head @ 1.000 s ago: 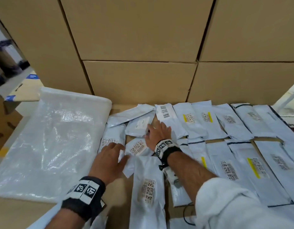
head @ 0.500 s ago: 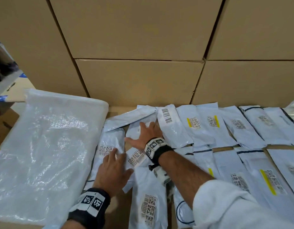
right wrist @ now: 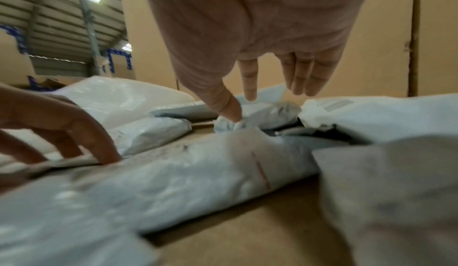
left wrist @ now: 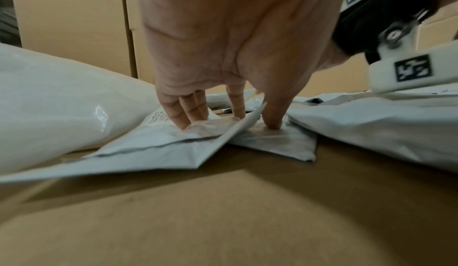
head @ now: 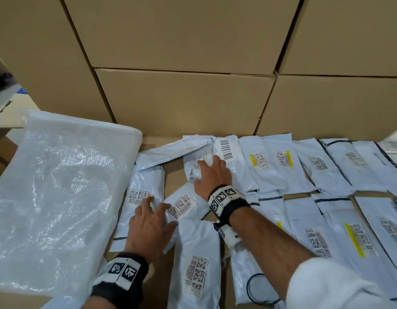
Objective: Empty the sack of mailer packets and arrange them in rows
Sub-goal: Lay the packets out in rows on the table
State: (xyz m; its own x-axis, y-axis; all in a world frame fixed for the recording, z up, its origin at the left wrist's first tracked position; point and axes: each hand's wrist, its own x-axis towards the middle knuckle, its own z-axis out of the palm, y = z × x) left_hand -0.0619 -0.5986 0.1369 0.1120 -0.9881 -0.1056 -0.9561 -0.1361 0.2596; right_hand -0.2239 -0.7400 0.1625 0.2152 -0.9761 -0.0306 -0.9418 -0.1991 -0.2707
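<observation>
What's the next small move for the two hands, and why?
Probably the left hand turns the tilted packet straight into the bare gap beside the right hand. It lies askew across its neighbours, while the packets to the right already sit in rows.

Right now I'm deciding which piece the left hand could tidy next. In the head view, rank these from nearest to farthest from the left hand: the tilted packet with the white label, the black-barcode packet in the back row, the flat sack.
1. Tilted packet with the white label: right beside the left hand, thumb side.
2. Flat sack: to its left.
3. Black-barcode packet: back row, beyond the right hand.
</observation>
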